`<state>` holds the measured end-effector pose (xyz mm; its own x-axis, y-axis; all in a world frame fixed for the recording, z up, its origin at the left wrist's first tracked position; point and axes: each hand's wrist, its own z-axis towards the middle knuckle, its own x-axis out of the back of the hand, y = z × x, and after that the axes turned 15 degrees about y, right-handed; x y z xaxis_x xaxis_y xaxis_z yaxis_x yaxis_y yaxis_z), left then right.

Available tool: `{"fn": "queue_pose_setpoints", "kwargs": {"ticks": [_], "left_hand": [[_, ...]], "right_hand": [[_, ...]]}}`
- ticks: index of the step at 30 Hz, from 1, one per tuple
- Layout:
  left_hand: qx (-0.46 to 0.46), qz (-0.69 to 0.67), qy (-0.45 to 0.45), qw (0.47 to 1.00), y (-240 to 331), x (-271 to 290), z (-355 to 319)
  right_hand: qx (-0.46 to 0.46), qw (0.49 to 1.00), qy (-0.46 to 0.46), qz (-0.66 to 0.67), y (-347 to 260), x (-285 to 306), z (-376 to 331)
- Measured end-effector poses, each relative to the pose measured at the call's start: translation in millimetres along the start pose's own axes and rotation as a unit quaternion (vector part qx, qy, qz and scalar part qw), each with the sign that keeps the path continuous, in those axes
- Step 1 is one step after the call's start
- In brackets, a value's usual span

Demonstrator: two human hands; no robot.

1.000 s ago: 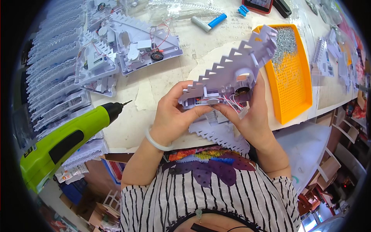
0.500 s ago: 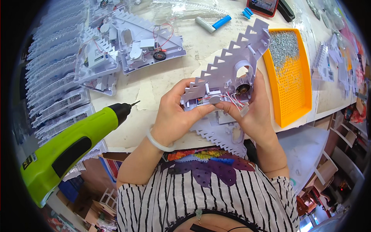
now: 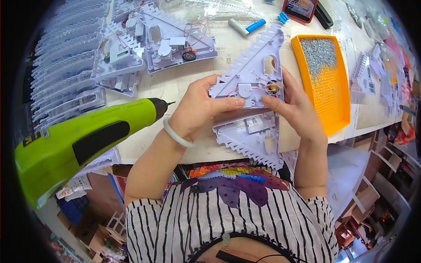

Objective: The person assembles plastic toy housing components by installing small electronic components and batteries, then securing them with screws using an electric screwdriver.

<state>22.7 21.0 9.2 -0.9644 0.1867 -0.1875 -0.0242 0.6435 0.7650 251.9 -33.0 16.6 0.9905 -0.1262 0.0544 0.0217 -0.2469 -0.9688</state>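
My left hand and my right hand hold a pale purple, saw-toothed triangular plastic shell flat above the table edge. Its inner side faces up, with a round white part, thin red wires and a small round speaker. My left thumb presses next to the white part; my right fingers touch near the speaker. A second matching shell lies just below it, partly under my hands. A green power screwdriver hangs at the left, its bit pointing toward my left hand.
An orange tray with several small metal screws sits to the right. More opened shells with wiring lie at the back left, beside stacked clear plastic trays. A white-and-blue cylinder and a red-cased phone lie at the back.
I have turned the shell from tilted to lying flatter and spread my fingers over its inner parts. The view shifted, so the green screwdriver appears larger and nearer.
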Motion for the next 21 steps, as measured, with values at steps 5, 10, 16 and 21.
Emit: {"fn": "queue_pose_setpoints", "kwargs": {"ticks": [5, 10, 16, 21], "left_hand": [[0.014, 0.01, -0.01, 1.0, 2.0, 1.5, 2.7], [0.011, -0.001, -0.016, 1.0, 1.6, -1.7, 1.4], [0.01, 0.008, -0.005, 1.0, -3.1, 2.6, 4.5], [-0.005, 0.012, -0.005, 1.0, -12.2, 1.3, -3.4]], "right_hand": [[-0.065, 0.995, -0.008, 0.078, -4.2, 9.8, 1.1], [-0.053, 0.996, 0.01, 0.071, 0.6, 4.1, -1.9], [0.037, 0.996, 0.049, -0.066, 8.5, -1.6, -1.6], [0.241, 0.924, 0.148, -0.255, -31.3, 11.6, 10.4]]}}
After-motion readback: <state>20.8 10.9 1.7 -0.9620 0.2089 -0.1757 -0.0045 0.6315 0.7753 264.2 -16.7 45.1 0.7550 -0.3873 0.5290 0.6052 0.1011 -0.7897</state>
